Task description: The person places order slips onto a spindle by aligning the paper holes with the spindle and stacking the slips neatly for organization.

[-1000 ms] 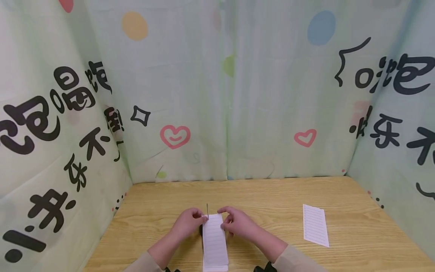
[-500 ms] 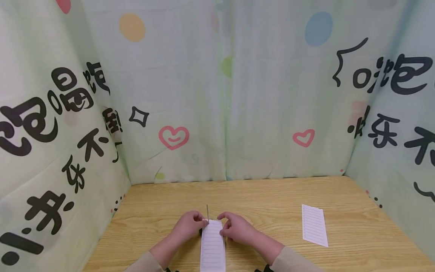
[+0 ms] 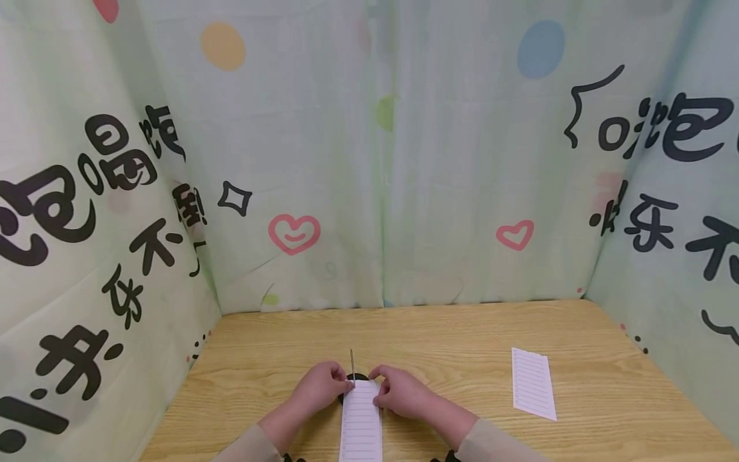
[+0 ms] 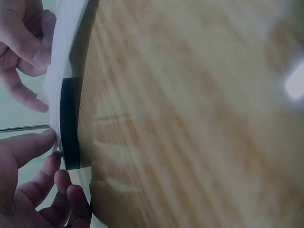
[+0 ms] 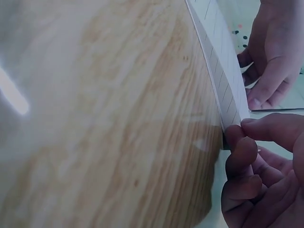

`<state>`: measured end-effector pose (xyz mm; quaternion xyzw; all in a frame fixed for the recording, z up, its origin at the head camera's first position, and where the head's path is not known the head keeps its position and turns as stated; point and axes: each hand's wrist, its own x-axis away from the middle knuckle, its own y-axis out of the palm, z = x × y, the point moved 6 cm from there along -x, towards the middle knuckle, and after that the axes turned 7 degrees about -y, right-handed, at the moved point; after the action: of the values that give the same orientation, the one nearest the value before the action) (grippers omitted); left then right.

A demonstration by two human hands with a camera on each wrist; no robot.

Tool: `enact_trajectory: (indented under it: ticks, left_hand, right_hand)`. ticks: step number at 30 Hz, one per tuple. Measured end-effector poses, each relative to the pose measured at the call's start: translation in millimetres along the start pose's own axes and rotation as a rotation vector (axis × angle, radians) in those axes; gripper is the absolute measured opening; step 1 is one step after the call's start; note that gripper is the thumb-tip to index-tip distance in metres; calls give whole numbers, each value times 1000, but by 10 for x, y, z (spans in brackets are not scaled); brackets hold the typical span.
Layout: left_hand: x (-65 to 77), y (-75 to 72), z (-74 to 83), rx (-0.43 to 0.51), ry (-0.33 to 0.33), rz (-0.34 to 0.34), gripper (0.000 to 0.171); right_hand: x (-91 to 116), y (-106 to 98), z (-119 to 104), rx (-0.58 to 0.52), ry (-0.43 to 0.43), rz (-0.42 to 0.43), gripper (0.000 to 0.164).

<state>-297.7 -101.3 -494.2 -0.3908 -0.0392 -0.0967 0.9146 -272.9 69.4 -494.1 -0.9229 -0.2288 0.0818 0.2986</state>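
Observation:
A lined paper slip (image 3: 362,423) lies at the front middle of the table, its far end over the round black base (image 3: 360,376) of a paper spike. The thin metal spike (image 3: 352,364) stands upright at the slip's far left corner and appears to pass through it; the exact spot is hidden by fingers. My left hand (image 3: 319,390) pinches that corner beside the spike. My right hand (image 3: 399,389) pinches the far right edge of the slip between thumb and finger. In the left wrist view the base (image 4: 71,123) shows beneath the paper.
Another lined paper slip (image 3: 534,385) lies flat on the right of the wooden table (image 3: 450,333). Printed curtains (image 3: 439,160) close off the back and both sides.
The slip and both hands have moved slightly toward me and lower along the spike. The black base now shows beyond the slip's far edge. The slip on the right stays put.

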Motion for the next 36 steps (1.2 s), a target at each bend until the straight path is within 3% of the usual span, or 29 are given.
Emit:
enact_trajectory:
  ticks: [10, 15, 17, 26, 36]
  left_hand:
    - [21, -23, -39, 5, -43, 23, 24]
    - [24, -16, -101, -2, -76, 8, 26]
    - [36, -24, -108, 0, -61, -1, 29]
    - [94, -55, -105, 0, 106, -50, 46]
    - [108, -53, -88, -3, 111, -144, 55]
  right_hand:
    - [8, -5, 38, 36, -9, -2, 44]
    - [75, -94, 61, 50, -35, 23, 49]
    - [115, -151, 91, 50, -39, 28, 48]
    - [401, -584, 329, 31, 28, 44, 48]
    - [780, -1195, 580, 91, 83, 129, 49]
